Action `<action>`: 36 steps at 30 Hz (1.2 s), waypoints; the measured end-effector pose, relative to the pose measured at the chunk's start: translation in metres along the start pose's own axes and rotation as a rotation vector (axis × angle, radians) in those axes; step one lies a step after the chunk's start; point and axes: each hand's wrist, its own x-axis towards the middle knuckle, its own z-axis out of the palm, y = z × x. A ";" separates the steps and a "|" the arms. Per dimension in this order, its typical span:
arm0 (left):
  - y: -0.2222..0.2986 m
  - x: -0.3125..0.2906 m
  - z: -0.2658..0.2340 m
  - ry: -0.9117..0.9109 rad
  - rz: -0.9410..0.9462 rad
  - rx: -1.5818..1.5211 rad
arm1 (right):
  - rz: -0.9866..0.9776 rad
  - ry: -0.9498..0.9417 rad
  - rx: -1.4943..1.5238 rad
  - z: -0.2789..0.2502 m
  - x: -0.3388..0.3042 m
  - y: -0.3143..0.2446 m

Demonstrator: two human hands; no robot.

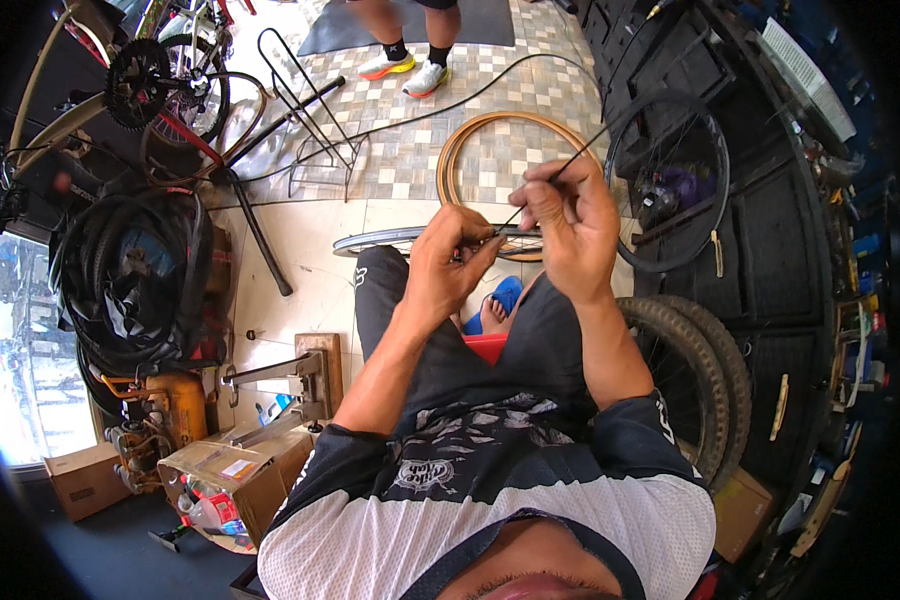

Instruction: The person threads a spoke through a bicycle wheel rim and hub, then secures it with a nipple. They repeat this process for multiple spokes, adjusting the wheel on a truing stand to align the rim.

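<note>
Both hands are raised above my lap, closed on a thin, dark, straight length like a spoke or cable [584,152]. Its lower end is pinched in the fingertips of my left hand [440,262]. A little higher along it, my right hand [576,235] grips it between thumb and fingers. From there it runs up and to the right; I cannot tell where it ends. Behind the hands, at my knees, is a silver bicycle rim [355,243] seen nearly edge-on, partly hidden by the hands. Tan hoop-shaped tyres [446,165] lie on the floor beyond it.
A black wheel [722,190] leans against dark cabinets at right, with knobby tyres [710,375] nearer me. At left are a bicycle [155,85], a metal stand [305,110], black tubes [120,280], a yellow compressor [175,405] and a cardboard box [260,470]. Another person's shoes [426,80] stand ahead.
</note>
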 end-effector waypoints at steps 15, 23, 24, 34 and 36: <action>-0.173 0.004 -0.069 -0.395 -0.130 0.756 | 0.226 -0.435 -1.134 -0.076 0.006 0.123; -0.213 0.041 -0.074 -0.210 -0.165 0.849 | 0.158 -0.491 -1.202 -0.062 0.026 0.196; -0.217 0.041 -0.079 -0.188 -0.162 0.831 | 0.162 -0.495 -1.225 -0.059 0.027 0.200; -0.259 -0.015 -0.161 0.542 -0.772 0.194 | 0.003 -0.183 -0.996 -0.066 0.076 0.119; -0.269 -0.038 -0.187 0.529 -0.902 0.099 | 0.080 -0.116 -0.986 -0.068 0.099 0.046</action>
